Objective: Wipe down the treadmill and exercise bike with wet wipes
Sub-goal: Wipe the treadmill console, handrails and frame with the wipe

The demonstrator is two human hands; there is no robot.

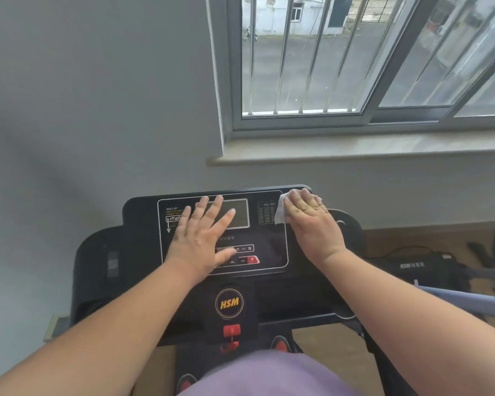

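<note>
Fingers of our right hand lie flat, pressing a white wet wipe on the top right corner of the treadmill console, close to its edge. Our left hand rests open, fingers spread over the screen. Most of the wipe hides under our palm. Button words look too blurry to read.

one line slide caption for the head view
Right hand presses a wet wipe on the treadmill console; left hand rests flat on its panel.
</note>
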